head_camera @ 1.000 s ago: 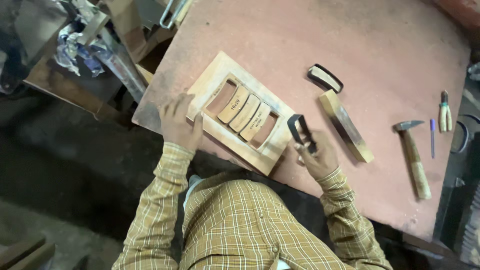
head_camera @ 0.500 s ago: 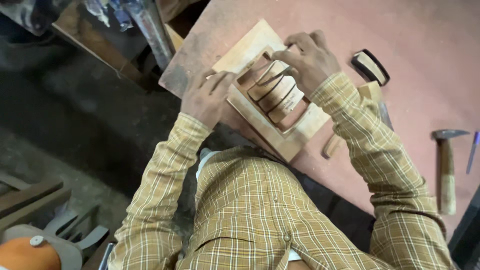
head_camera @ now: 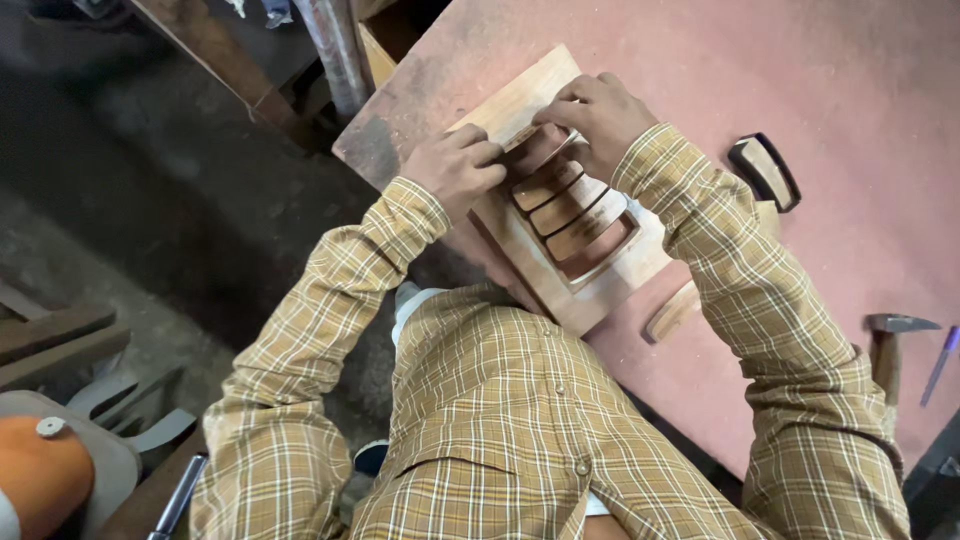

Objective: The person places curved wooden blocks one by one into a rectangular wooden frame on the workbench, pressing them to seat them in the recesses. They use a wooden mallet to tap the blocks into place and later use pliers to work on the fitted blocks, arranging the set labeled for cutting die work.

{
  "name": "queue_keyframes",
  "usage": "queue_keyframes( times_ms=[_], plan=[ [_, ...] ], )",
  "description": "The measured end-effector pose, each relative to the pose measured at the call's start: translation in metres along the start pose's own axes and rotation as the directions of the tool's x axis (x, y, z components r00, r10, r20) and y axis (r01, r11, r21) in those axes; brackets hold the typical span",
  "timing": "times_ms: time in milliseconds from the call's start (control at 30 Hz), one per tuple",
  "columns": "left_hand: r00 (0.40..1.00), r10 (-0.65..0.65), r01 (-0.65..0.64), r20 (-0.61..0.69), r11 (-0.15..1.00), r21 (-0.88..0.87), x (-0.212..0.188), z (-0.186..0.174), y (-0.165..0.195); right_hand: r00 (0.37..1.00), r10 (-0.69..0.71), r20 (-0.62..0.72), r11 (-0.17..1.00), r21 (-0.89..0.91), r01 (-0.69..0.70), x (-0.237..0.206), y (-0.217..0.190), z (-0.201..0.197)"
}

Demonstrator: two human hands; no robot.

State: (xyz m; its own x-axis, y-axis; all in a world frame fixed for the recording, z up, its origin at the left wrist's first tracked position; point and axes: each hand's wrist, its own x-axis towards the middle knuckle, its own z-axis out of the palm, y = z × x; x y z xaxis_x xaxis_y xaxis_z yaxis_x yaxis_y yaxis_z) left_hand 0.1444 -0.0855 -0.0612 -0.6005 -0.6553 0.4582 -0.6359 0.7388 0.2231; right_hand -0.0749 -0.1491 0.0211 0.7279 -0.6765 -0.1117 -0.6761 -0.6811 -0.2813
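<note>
A pale wooden frame (head_camera: 610, 275) lies slanted on the reddish table (head_camera: 800, 70), with several curved wooden slats (head_camera: 570, 205) set side by side in its opening. My left hand (head_camera: 455, 165) grips the frame's left side, fingers curled beside the topmost slat. From the right, my right hand (head_camera: 595, 115) pinches that topmost slat at the upper end of the opening. The two hands almost touch. Plaid sleeves cover both arms, and the right forearm hides part of the frame's right edge.
A dark-rimmed wooden piece (head_camera: 765, 170) lies right of the frame. A wooden block (head_camera: 672, 312) pokes out under my right forearm. A hammer (head_camera: 885, 345) and a blue pen (head_camera: 940, 362) lie at the far right. A metal pipe (head_camera: 335, 50) stands past the table's left corner.
My right hand has come from the frame's lower right corner up to its top slat. My left hand has slid up the frame's left side to meet it. The camera view shifted.
</note>
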Motion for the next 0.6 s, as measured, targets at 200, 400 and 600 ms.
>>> queue_keyframes(
  times_ms=[200,400,600],
  plan=[
    [0.994,0.008,-0.009,0.105,1.0,0.003,-0.003,0.001,0.001,0.998,-0.051,-0.031,0.991,0.122,0.054,0.003,0.004,0.003],
    [0.982,0.015,-0.015,0.19,1.0,0.001,-0.006,0.004,0.004,0.993,-0.116,0.028,0.971,0.215,0.107,0.006,0.009,0.005],
    [0.979,0.01,-0.004,0.202,1.0,-0.028,-0.009,0.009,0.006,0.994,-0.093,0.057,0.979,0.186,0.081,0.006,0.011,0.004]
  ],
)
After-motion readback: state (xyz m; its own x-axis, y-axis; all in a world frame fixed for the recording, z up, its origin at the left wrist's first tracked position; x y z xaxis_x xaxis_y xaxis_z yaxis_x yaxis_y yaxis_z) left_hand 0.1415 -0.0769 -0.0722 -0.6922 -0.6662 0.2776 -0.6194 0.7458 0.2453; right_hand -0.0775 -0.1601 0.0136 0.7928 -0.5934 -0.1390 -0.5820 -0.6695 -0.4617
